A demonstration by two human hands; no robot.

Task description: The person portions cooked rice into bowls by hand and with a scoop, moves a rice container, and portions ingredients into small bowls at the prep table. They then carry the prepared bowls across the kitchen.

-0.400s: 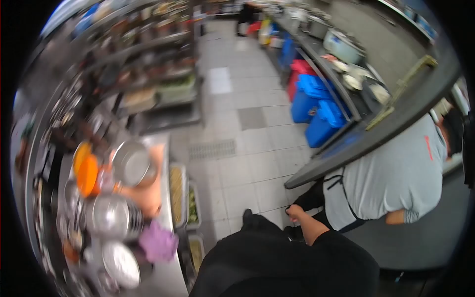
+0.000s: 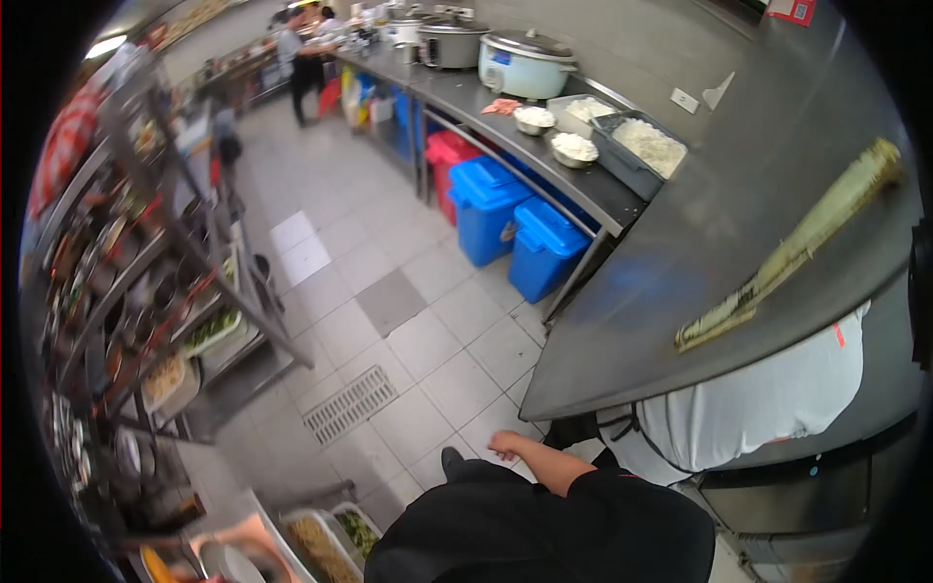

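My right hand hangs in front of my dark clothes, over the tiled floor. Its fingers look loosely curled, and I see no object in them. Nearest to it is the lower edge of a large grey metal door, whose long handle is wrapped in worn yellowish material. Behind that door stands a co-worker in a light grey shirt, partly hidden. My left hand is out of view.
A steel counter carries rice cookers, bowls of white food and a grey tub. Blue bins and a red bin stand beneath. Shelving lines the left; a floor drain lies ahead. People stand far back.
My view has swung right; the left table with pots has mostly slid out at the bottom. The metal door now fills more of the right side and hides more of the co-worker.
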